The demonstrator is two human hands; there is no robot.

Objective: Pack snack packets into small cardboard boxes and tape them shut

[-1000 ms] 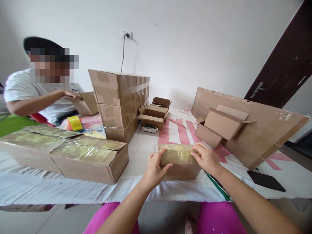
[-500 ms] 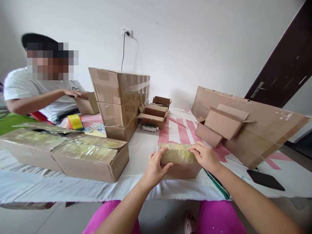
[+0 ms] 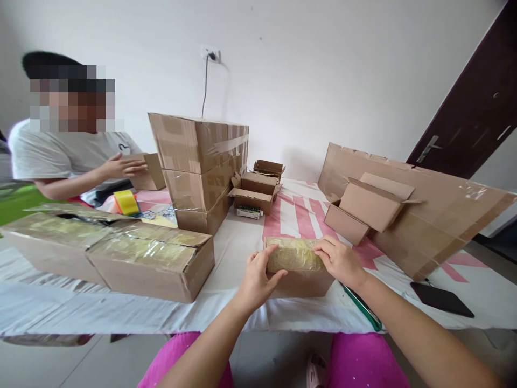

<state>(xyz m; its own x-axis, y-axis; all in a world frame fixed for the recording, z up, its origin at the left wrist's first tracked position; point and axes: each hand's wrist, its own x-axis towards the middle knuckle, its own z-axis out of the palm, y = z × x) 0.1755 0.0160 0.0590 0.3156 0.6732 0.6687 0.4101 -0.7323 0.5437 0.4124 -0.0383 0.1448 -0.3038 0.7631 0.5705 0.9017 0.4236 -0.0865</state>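
Note:
A small cardboard box [image 3: 301, 284] stands in front of me at the table's edge, its top covered with yellowish, shiny packing tape [image 3: 297, 255]. My left hand [image 3: 260, 275] is on the box's left end, fingers over the top and thumb against the front. At the right end of the top, my right hand [image 3: 333, 258] pinches at the tape's edge with the fingertips together. Just right of the box, partly under my right wrist, lies a long green tool [image 3: 363, 310].
Two taped boxes [image 3: 149, 264] lie at left, before a tall box stack [image 3: 194, 167]. Open boxes [image 3: 254, 191] stand behind, others [image 3: 371, 202] lean on a cardboard sheet [image 3: 440, 215]. A black phone-like slab [image 3: 442, 299] lies right. A co-worker [image 3: 72, 156] handles a box [image 3: 155, 172] near a tape dispenser [image 3: 126, 202].
My hands and the small box have hardly moved. The co-worker has leaned left, and their hand has come down from the top of their box to its side.

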